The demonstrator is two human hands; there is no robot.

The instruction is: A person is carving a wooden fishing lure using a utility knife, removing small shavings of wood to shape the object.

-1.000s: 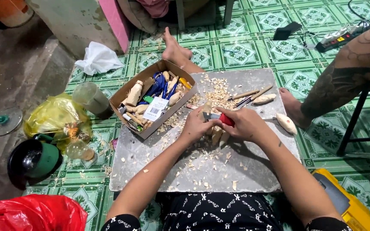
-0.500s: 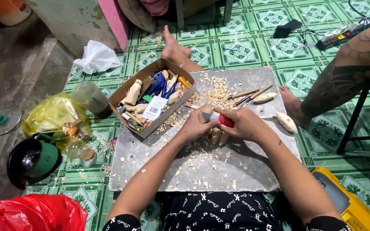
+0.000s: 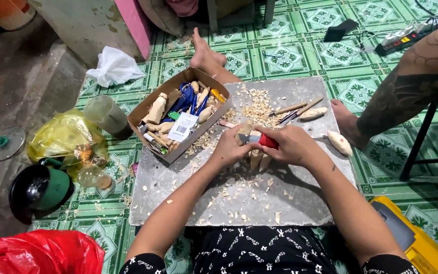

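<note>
Left hand [image 3: 231, 147] gripping a small pale wooden carving [image 3: 244, 131]; right hand [image 3: 291, 146] closed round a red-handled carving knife [image 3: 265, 140], blade against the wood, above a shaving-strewn grey stone slab [image 3: 178, 187] beside an open cardboard box [image 3: 143, 114].

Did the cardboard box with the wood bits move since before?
No. The cardboard box sits at the same corner of the grey slab as before.

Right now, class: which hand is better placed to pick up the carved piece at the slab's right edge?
The right hand: the carved piece lies on its side, just beyond it. The left hand sits farther away, gripping the wood.
</note>
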